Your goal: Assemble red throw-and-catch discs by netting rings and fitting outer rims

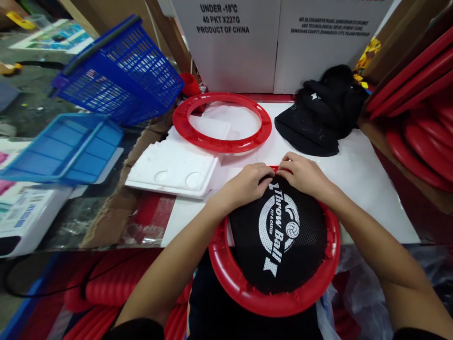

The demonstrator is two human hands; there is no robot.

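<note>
Hands: left hand point(247, 183) and right hand point(303, 174), fingers curled, pinching the far edge of black mesh net printed "Throw Ball" point(279, 236), stretched over round red plastic hoop point(247, 287) lying at near table edge, both equally close.

- A small assembly or packing workshop.
- Stacks of red plastic rings point(421, 118) fill a side shelf.
- White shipping cartons point(279, 42) printed "PRODUCT OF CHINA" stand behind a white worktable point(364, 179).
- Blue plastic baskets point(120, 71) and a pile of black mesh point(322, 113) sit nearby.
</note>
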